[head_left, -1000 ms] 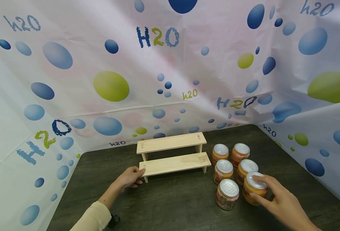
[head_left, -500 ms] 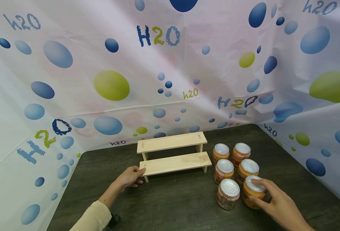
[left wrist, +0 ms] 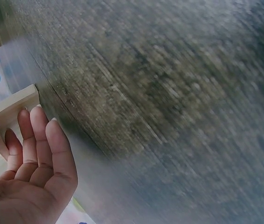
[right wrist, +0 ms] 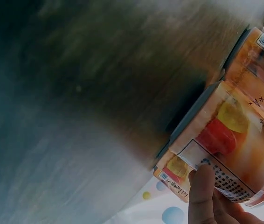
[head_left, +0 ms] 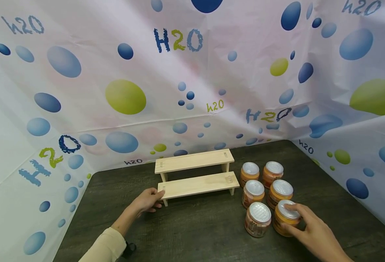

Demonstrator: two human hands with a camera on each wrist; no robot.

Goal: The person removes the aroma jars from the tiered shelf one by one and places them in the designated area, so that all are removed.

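Observation:
A two-step wooden shelf (head_left: 199, 185) stands at the back middle of the table. My left hand (head_left: 148, 201) pinches the left end of its lower step, thumb on top and fingers underneath. In the left wrist view, those fingers (left wrist: 41, 154) lie beside the shelf's end leg (left wrist: 15, 102). At the right, my right hand (head_left: 318, 233) grips a jar (head_left: 284, 221) with a silver lid and orange label between thumb and fingers. The same jar (right wrist: 234, 140) fills the right side of the right wrist view, a fingertip against its printed label.
Several matching jars stand in two columns right of the shelf, among them a front-left jar (head_left: 257, 220) and a back-right jar (head_left: 272, 174). The dark wood-grain table (head_left: 192, 229) is bounded by a white sheet (head_left: 91, 91) with coloured dots behind and at both sides.
My right hand has brought the gripped jar slightly toward me and to the left, lining it up in the right column. The left hand has stayed on the shelf.

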